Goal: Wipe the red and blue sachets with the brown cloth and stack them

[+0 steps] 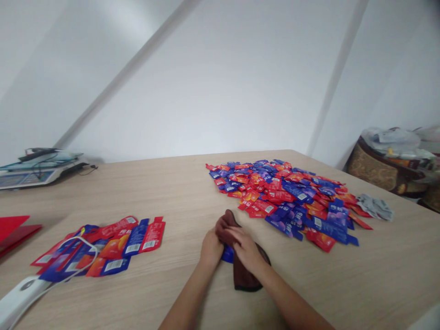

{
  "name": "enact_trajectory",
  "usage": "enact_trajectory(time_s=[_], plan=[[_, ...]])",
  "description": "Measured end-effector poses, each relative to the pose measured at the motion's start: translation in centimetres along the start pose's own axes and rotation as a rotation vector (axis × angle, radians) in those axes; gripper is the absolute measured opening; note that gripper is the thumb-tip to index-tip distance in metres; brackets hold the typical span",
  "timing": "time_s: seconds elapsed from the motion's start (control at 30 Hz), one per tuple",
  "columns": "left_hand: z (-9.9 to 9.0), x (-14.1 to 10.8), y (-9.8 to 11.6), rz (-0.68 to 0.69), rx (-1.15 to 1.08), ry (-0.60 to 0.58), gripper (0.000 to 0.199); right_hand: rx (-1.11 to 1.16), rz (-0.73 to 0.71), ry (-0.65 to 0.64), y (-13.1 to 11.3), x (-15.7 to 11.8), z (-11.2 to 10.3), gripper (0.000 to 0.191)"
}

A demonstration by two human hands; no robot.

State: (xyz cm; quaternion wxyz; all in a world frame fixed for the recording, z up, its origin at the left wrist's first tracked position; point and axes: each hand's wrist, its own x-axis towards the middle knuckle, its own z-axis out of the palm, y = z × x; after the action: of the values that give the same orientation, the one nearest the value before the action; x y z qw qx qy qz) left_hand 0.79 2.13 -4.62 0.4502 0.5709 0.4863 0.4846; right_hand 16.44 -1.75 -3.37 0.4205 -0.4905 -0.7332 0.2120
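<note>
A brown cloth (244, 278) with a dark edging lies bunched on the table in front of me. My right hand (248, 252) rests over it, fingers closed on a fold. On the other side, my left hand (211, 246) is closed at the same cloth, its fingertips hidden behind the raised part. Below the hands a bit of a blue packet (227, 254) shows, mostly covered by the cloth.
A large heap of red and blue packets (275, 192) spreads at the back right, with a grey cloth (375, 207) beside it. On the left lie more packets (117, 243), a white device with a cord (25, 293), red folded sheets (20, 233) and a scale (37, 174).
</note>
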Motion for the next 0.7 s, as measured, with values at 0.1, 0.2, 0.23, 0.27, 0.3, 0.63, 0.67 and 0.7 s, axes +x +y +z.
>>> enact_trajectory(time_s=[0.1, 0.2, 0.23, 0.27, 0.3, 0.63, 0.67, 0.7], plan=[[0.3, -0.2, 0.4, 0.053, 0.335, -0.044, 0.023, -0.256, 0.026, -0.178, -0.8, 0.1, 1.0, 0.061], [0.2, -0.2, 0.6, 0.024, 0.635, -0.073, 0.029, -0.433, 0.104, -0.176, 0.1, 1.2, 0.6, 0.057], [0.1, -0.2, 0.6, 0.024, 0.686, -0.082, 0.031, -0.475, 0.125, -0.159, 0.6, 1.5, 0.4, 0.056], [0.0, -0.3, 0.6, 0.034, 0.726, -0.082, 0.031, -0.507, 0.142, -0.143, 1.1, 1.8, 0.2, 0.054], [-0.2, -0.3, 0.7, 0.057, 0.772, -0.065, 0.031, -0.529, 0.157, -0.128, 1.6, 1.9, 0.0, 0.054], [1.7, -2.3, 2.8, 0.272, 1.246, 0.008, 0.033, -0.472, 0.187, 0.059, 4.1, 0.6, -0.8, 0.056], [1.8, -2.3, 3.0, 0.232, 1.268, -0.001, 0.032, -0.451, 0.184, 0.074, 4.3, 0.6, -0.8, 0.056], [1.8, -2.1, 3.1, 0.196, 1.278, -0.009, 0.031, -0.425, 0.177, 0.093, 4.5, 0.7, -0.8, 0.056]])
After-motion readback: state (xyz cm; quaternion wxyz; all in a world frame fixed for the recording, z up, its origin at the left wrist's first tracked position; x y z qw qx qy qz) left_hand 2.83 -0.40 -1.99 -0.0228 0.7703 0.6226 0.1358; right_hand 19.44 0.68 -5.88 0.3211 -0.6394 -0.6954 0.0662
